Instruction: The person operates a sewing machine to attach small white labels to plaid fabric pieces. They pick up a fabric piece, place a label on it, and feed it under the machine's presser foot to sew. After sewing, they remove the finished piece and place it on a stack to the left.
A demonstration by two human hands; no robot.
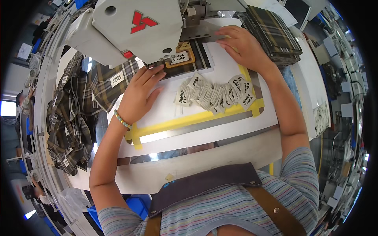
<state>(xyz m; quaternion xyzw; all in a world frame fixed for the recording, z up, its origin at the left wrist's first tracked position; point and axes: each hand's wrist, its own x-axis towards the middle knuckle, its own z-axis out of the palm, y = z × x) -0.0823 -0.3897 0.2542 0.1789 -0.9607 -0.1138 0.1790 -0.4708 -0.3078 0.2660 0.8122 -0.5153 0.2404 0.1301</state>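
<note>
the left hand, fingers slightly apart, is at the dark plaid cloth strip beneath the bulky white sewing machine, toward the pale worktop's far edge. a white rectangular label sits there inside a tan frame. the right hand, fingers spread, hovers beside the far-right corner's folded plaid stack.

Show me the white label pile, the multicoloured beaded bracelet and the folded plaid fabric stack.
White label pile (206,94): head view, its middle.
Multicoloured beaded bracelet (121,120): head view, beads.
Folded plaid fabric stack (271,32): head view, top piece.
</note>
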